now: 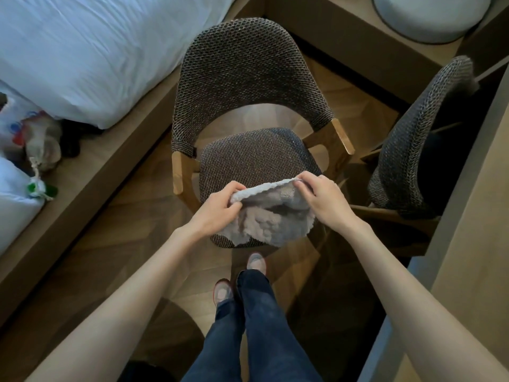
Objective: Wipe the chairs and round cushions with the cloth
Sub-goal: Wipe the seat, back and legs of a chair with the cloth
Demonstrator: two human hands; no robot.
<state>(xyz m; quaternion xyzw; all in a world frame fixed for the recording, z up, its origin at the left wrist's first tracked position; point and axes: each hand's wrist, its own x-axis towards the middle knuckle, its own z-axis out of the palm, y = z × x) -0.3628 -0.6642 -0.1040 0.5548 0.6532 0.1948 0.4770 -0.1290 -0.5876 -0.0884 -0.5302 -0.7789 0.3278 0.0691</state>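
- The left hand (217, 206) is pinching the left edge of the grey fluffy cloth (271, 216), thumb and fingers curled closed on the fabric, just below the middle of the frame.
- The right hand (321, 198) is gripping the cloth's upper right edge, its fingertips (298, 186) bent down over the hem.
- The cloth is hanging slack between the two hands, bunching into folds, over the front part of the seat of the near chair (248, 106); whether it is touching the seat cannot be told.
- That chair is standing in the centre of the frame, its woven dark backrest curving toward the top and its wooden arm ends showing at either side.
- A second chair (413, 139) of the same weave is sitting at the right edge, tucked close beside the first.
- A round cushion (429, 15), pale grey, is lying on a wooden ledge in the upper right corner.
- A bed with white bedding (91, 53) is filling the upper left.
- The person's legs in blue jeans (253, 326) and light shoes are showing at the bottom centre on the wood floor (132, 238).
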